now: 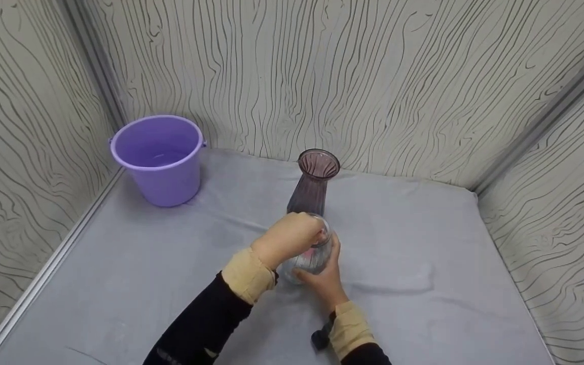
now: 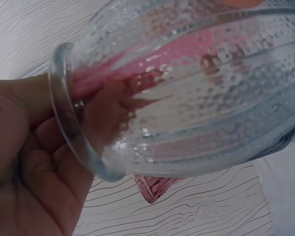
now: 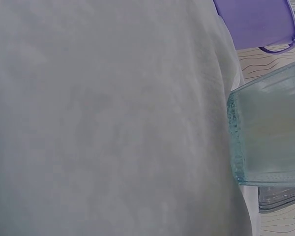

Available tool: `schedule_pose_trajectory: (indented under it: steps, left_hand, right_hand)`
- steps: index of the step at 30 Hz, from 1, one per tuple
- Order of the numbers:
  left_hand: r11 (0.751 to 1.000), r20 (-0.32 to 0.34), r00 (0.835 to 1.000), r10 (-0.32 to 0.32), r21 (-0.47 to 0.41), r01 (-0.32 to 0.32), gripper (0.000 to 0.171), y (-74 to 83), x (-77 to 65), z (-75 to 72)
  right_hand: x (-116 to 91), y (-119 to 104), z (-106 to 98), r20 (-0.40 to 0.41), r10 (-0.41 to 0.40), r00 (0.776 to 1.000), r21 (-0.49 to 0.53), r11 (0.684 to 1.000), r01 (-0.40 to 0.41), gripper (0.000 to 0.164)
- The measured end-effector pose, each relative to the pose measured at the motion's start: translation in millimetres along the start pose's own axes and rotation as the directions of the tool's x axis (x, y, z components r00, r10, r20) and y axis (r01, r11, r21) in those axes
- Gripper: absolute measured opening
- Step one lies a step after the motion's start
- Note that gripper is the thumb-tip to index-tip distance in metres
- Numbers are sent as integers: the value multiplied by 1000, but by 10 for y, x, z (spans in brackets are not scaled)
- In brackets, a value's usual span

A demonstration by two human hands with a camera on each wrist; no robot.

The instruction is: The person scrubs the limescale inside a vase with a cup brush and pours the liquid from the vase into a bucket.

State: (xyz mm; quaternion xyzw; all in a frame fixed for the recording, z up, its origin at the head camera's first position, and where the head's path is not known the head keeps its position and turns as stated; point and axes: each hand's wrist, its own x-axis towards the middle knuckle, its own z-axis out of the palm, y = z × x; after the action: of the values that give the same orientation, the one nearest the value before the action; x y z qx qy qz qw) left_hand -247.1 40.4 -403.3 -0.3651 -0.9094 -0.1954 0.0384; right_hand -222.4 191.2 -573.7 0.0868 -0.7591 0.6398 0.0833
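Note:
A clear textured glass vase stands on the cloth in the head view, its mouth towards the upper right. My right hand grips its side; in the right wrist view only the vase's base and a sliver of that hand show. From above, my left hand reaches into the mouth. The left wrist view shows the left hand's fingers inside the neck, holding a pink, soft-looking piece against the inner wall. Bumpy glass blurs its exact kind.
Directly behind the clear vase is a purple ribbed glass vase. A purple bucket stands at the back left. Grey cloth covers the table, with patterned panels on its back and sides.

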Motion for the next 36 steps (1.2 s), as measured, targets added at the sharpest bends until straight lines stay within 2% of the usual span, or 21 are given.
schedule_pose_trajectory:
  steps: [7, 14, 19, 21, 32, 36]
  left_hand:
    - [1000, -45, 999, 5, -14, -5, 20, 4, -20, 17]
    - [995, -78, 993, 83, 56, -79, 13, -33, -52, 30]
    - [994, -85, 991, 100, -31, -103, 17, -78, -68, 24]
    - [993, -84, 991, 107, -39, -110, 19, -88, -75, 26]
    - [983, -50, 987, 151, 112, -144, 24, -56, -73, 3]
    - [979, -54, 989, 135, 159, -125, 23, -31, -51, 9]
  right_hand:
    - [4, 3, -12, 3, -22, 1000, -1, 1000, 22, 121]
    - [-2, -3, -16, 18, -8, 1000, 26, 1000, 7, 124]
    - [0, -7, -3, 9, -17, 1000, 20, 1000, 17, 123]
    - [-1, -7, 4, 6, -16, 1000, 21, 1000, 16, 123]
    - [5, -8, 6, -4, -7, 1000, 7, 1000, 8, 125]
    - [4, 4, -2, 7, -19, 1000, -6, 1000, 19, 126]
